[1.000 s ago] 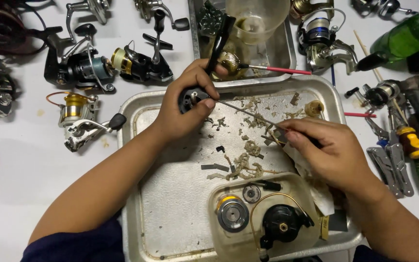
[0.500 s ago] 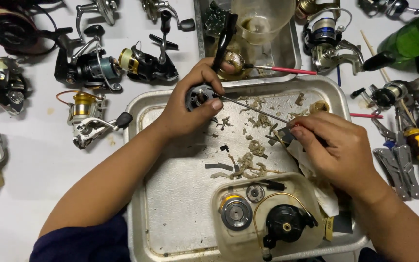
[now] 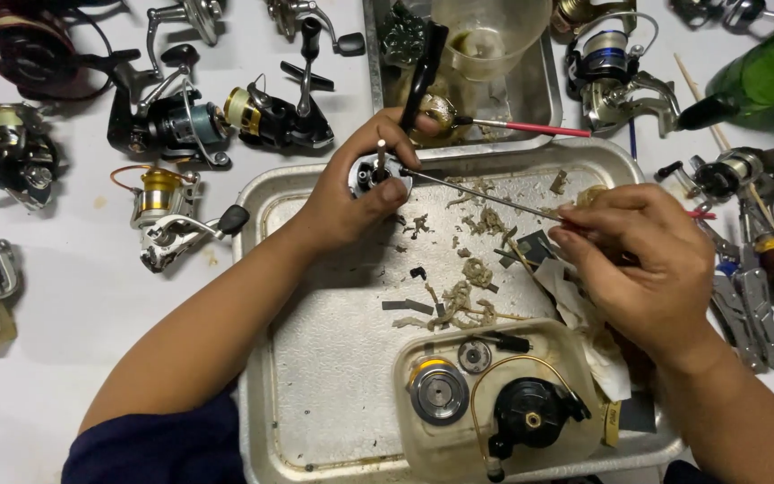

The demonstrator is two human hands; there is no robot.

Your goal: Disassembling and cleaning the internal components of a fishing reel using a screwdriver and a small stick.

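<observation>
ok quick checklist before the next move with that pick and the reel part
1. Left hand grips the small reel part firmly: ok.
2. Right hand pinches the thin metal pick: ok.
3. Pick tip meets the reel part: ok, it reaches the part's edge.
4. Work sits over the metal tray: ok, scraps lie on it.
5. Plastic tub with loose reel pieces apart from both hands: ok.
6. Part's inside free of grime: cannot tell, too small.
</observation>
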